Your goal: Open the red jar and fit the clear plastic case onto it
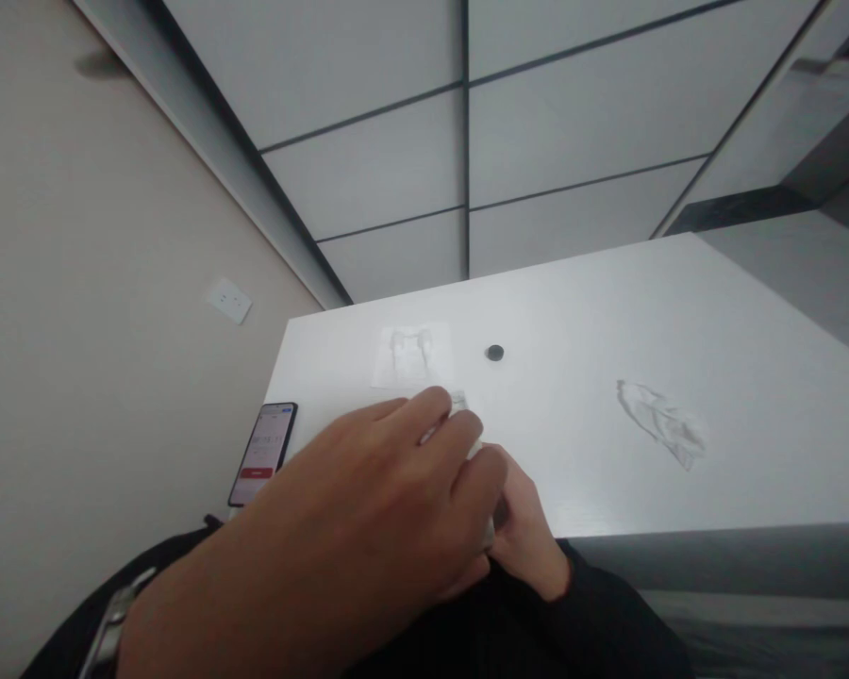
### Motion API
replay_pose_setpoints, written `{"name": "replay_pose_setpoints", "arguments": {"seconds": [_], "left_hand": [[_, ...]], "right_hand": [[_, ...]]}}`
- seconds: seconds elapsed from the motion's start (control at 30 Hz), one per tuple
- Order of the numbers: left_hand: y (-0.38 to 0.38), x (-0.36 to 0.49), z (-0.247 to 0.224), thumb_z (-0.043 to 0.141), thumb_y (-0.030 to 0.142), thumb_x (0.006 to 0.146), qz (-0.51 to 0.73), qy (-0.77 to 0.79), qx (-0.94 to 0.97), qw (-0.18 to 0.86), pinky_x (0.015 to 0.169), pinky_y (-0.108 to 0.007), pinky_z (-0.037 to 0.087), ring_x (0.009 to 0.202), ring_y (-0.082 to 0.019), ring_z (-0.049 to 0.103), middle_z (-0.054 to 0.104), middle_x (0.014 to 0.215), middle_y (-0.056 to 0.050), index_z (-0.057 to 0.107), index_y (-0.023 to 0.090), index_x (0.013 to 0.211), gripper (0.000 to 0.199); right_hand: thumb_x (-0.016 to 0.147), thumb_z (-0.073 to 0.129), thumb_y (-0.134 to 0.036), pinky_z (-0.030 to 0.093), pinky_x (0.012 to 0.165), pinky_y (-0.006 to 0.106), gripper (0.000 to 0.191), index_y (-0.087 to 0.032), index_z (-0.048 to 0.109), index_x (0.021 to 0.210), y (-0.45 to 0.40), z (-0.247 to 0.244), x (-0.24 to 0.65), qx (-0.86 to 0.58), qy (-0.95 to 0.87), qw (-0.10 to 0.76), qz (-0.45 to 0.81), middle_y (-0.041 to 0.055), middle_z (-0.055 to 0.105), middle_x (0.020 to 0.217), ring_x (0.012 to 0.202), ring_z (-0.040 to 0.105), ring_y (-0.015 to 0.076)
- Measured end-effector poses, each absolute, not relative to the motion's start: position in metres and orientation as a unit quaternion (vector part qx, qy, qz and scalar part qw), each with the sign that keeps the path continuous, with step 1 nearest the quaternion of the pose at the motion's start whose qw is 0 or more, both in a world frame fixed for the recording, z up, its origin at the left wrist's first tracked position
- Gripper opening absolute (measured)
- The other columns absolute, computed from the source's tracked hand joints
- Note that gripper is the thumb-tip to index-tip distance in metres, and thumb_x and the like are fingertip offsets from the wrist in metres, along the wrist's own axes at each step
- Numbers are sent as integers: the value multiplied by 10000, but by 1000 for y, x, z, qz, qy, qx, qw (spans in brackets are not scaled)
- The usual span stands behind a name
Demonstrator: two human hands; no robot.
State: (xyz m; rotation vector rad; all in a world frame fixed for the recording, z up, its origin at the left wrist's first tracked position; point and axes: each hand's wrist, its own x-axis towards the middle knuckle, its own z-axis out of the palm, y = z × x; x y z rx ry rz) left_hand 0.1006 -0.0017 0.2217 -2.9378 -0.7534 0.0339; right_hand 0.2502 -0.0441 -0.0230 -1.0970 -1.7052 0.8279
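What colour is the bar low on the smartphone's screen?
Red: the bar on the black smartphone shows best in the head view.

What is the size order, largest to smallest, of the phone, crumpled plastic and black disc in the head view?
Crumpled plastic and phone: alike, not ranked; then black disc.

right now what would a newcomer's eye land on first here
The large bare left hand fills the foreground, curled with the right hand around a small pale object near the edge of the white table. Beyond it, a black smartphone with a lit screen lies at the table's left edge, and a crumpled clear plastic film lies over on the right.
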Motion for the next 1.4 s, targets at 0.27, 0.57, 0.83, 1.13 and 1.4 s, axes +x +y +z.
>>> {"name": "replay_pose_setpoints", "arguments": {"seconds": [0.27,0.57,0.83,1.13,1.4], "left_hand": [[-2,53,203,729,482,979,-67,-281,-957,-16,870,-467,648,1129,-324,717,760,1259,-129,649,196,1172,354],[-5,45,193,646,480,1033,-110,-289,-951,-15,908,-453,651,1138,-296,722,760,1286,-112,650,241,1203,294],[0,66,212,747,439,972,-41,-263,-964,-16,848,-437,638,1066,-298,717,755,1212,-114,681,202,1130,292],[-1,87,223,960,405,752,-8,-248,-968,32,769,-447,632,1010,-327,717,771,1169,-124,666,148,1069,502],[-1,100,229,980,425,716,13,-242,-968,57,708,-458,628,945,-330,724,792,1099,-124,692,134,1031,516]], "right_hand": [[786,870,-586,612,984,477,768,-263,561,1410,-40,-21,252,-402,-676,518,336,126,739,1279,1138,736,330],[802,847,-622,617,976,490,770,-260,547,1412,-40,-22,251,-402,-683,517,323,141,736,1272,1126,743,334],[794,849,-622,616,968,507,752,-254,571,1389,-40,-20,250,-405,-674,522,329,137,742,1255,1121,739,340],[847,804,-610,618,954,514,693,-275,553,1399,-42,-23,249,-408,-664,527,339,125,733,1256,1119,732,333],[795,857,-507,615,955,517,687,-291,576,1383,-45,-24,247,-425,-648,516,366,102,736,1234,1098,725,335]]}}
